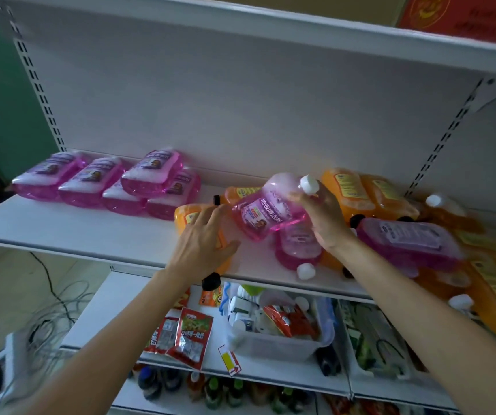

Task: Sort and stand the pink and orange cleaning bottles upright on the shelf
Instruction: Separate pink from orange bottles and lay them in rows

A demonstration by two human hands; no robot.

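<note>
Head view: long white metal shelf (76, 229) carries everything, with a bare stretch in the middle. Far left sits a cluster of clear pink liquid bottles (106, 184), all lying flat, one stacked on the others, none upright. Right side is a mixed heap of orange liquid bottles (360, 196), also on their sides, with a pink black-capped bottle (405, 238) lying across them.

Between the two groups, right hand (324, 217) holds one pink labelled bottle (270, 211) lifted off the shelf. Its fingers curl round the neck and shoulder just under the white screw cap (309, 184). Key relation: the bottle's long axis runs diagonally, base down-left and cap up-right, so the base points toward the pink cluster and toward the left hand (202, 244). Tilted, not yet upright.

Left hand lies on a flat orange black-capped bottle (185, 217) at the shelf's front edge. Fingers fairly straight along it, thumb spread to the side. Fingertips come close to the held bottle's lower corner; cannot tell if they touch. Left hand is the nearer one to the base and to the pink cluster.

Another pink white-capped bottle (297, 247) lies flat under the held one, cap toward the front edge.

Judgement: standing it means swinging the base down onto the bare shelf leftward, with the left hand well placed to steady it.
</note>
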